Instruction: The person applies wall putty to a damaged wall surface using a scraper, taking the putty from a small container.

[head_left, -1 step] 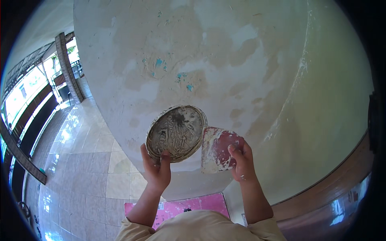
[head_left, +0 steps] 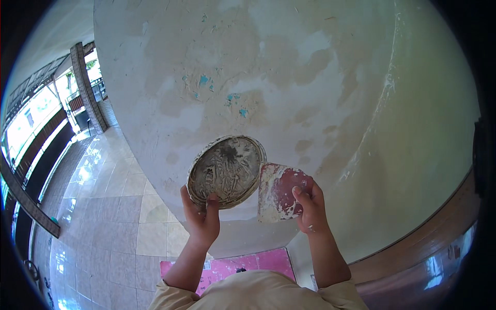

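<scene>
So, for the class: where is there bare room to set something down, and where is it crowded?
Bare tiled floor lies left of the patched wall and pink panel. It is crowded where the round crusted lid in the left hand meets, in this view, the red scraper in the right hand.

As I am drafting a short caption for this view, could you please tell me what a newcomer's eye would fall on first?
Probably the round, shallow, grey-crusted dish in the left hand, just below the middle of the view. Right beside it, the right hand holds a flat, dark-red, pale-smeared scraper. Above both, small bright turquoise patches stand out on the blotchy, off-white wall.
</scene>
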Motion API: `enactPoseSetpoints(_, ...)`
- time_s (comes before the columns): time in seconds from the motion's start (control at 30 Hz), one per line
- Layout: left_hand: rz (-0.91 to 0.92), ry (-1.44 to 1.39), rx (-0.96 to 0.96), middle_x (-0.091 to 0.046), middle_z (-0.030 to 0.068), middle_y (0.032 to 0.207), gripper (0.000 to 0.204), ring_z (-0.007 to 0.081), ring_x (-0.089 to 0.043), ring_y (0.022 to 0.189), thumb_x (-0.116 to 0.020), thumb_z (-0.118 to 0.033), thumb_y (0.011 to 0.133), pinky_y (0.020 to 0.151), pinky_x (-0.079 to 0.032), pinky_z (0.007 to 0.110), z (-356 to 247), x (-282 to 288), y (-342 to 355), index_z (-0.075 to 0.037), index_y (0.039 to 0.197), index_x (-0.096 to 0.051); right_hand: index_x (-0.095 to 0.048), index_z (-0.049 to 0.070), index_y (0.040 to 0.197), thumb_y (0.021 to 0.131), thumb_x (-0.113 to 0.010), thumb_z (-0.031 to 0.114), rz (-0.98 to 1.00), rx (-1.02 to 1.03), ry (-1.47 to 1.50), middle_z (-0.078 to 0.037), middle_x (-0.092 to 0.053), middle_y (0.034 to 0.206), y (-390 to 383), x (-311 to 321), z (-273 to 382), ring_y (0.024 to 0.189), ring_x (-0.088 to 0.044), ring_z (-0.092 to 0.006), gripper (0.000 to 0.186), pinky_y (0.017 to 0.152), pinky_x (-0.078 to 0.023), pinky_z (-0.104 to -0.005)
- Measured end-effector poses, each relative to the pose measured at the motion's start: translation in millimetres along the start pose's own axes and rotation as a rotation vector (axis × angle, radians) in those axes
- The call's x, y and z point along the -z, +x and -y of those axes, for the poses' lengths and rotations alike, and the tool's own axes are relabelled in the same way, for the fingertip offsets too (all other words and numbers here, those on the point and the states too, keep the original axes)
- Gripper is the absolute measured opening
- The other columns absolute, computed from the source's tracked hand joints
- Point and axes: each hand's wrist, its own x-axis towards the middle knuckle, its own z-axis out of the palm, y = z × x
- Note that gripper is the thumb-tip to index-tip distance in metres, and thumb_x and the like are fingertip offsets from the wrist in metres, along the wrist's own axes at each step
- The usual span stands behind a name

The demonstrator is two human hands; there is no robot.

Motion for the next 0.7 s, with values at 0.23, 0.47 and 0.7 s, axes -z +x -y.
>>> enactPoseSetpoints(0.23, 0.08, 0.023, -0.028, -0.05, 0.0147, 0.122, 0.042, 0.0169, -0.05, 0.11, -0.047, 0.001, 0.095, 0.089, -0.042, 0.026, -8, -1, 10, 0.004, 0.132, -0.027, -0.055, 0.0, 0.118, 0.089, -0.062, 0.012, -0.001, 0.007, -0.065, -0.002, -0.063, 0.097, -2, 8, 5, 0.084, -0.057, -0.0061, 0.032, 0.075, -0.046, -0.0227)
enactPoseSetpoints(0.47, 0.067, 0.043, -0.061, -0.05, 0.0143, 0.122, 0.037, 0.0182, -0.05, 0.111, -0.046, 0.0, 0.096, 0.093, -0.04, 0.029, 2, -10, 11, 0.003, 0.13, -0.033, -0.054, -0.001, 0.119, 0.09, -0.061, 0.013, 0.067, -0.097, -0.043, -0.002, -0.064, 0.097, -2, 9, 0, 0.084, -0.058, -0.0072, 0.032, 0.074, -0.047, -0.0231)
enactPoseSetpoints(0.7, 0.057, 0.031, -0.066, -0.053, 0.0147, 0.116, 0.029, 0.0167, -0.052, 0.105, -0.046, -0.002, 0.097, 0.09, -0.041, 0.028, 17, -19, 7, 0.003, 0.123, -0.035, -0.056, 0.0, 0.118, 0.09, -0.061, 0.013, 0.129, -0.21, -0.037, -0.002, -0.064, 0.098, 5, 16, -7, 0.084, -0.058, -0.0076, 0.031, 0.075, -0.047, -0.0243)
